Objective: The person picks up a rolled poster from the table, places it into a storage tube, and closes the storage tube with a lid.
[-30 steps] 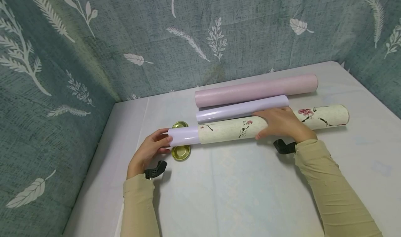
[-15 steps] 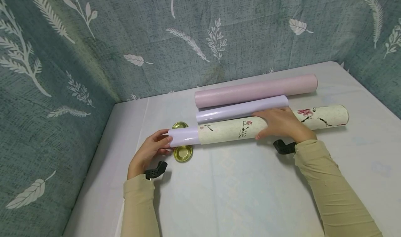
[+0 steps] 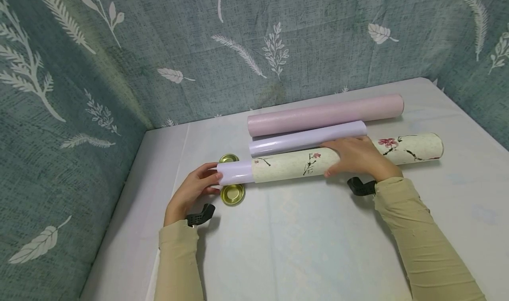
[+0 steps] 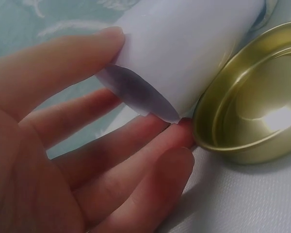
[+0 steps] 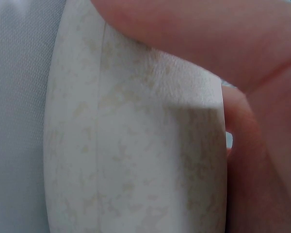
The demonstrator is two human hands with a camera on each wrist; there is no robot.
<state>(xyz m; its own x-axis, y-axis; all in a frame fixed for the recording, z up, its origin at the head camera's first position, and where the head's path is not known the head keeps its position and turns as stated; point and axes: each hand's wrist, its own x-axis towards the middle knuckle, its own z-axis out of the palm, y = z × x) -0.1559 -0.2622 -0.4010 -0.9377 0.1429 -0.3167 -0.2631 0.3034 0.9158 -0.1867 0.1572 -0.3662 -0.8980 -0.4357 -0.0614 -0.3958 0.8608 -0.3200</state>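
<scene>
A lilac roll [image 3: 235,173] of glossy sheet sticks out of the left end of a cream tube [image 3: 292,165] with a red blossom print. My left hand [image 3: 195,187] holds the roll's outer end; in the left wrist view the thumb [image 4: 104,43] lies on its upper side and the fingertips are at its lower rim, where the hollow end shows. My right hand [image 3: 355,156] grips the cream tube around its middle, thumb on the near side. A shallow gold lid [image 3: 232,195] lies just in front of the roll, and another gold lid [image 3: 229,158] is partly hidden behind it.
Behind the cream tube lies a second lilac roll [image 3: 308,139], and farther back a pink tube [image 3: 326,114]. Both sit on the white-covered table [image 3: 310,243]. A leaf-patterned grey-green curtain [image 3: 238,40] closes off the back and sides.
My left hand has shifted slightly right, and less of the lilac roll shows outside the cream tube. The front gold lid slid a little right earlier. My right hand stays in place.
</scene>
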